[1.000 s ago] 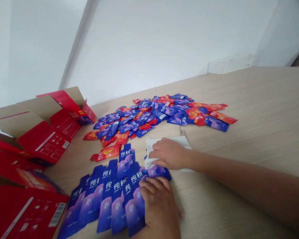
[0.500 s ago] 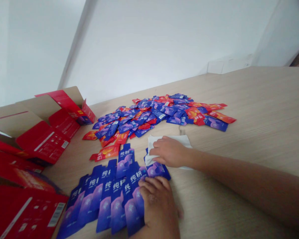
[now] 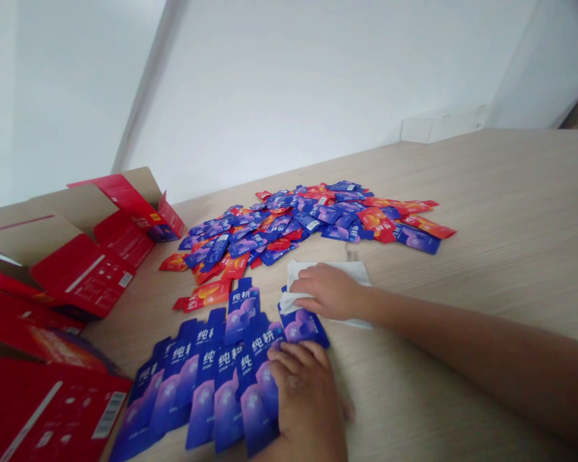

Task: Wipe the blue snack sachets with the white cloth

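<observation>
My right hand (image 3: 328,292) is closed over a folded white cloth (image 3: 361,273), its fingers bunching the left edge. Part of the cloth lies on a blue-purple pouch (image 3: 306,326). My left hand (image 3: 306,398) rests palm down just below, fingertips bent onto the pouches and thumb apart on the right. Under and left of it, several blue-purple pouches (image 3: 228,391) overlap in rows with their printed faces up. Another blue-purple pouch (image 3: 242,308) lies at the top of these rows.
A loose heap of blue and red-orange pouches (image 3: 289,221) lies farther back on the wooden table (image 3: 486,212). Open red cartons (image 3: 84,276) line the left side, one large red carton (image 3: 52,410) nearest me. A white box (image 3: 438,126) stands by the wall.
My right hand has shifted very slightly, and the cloth's near-left corner has drawn up, uncovering more of the pouch beneath. My left hand stays in place.
</observation>
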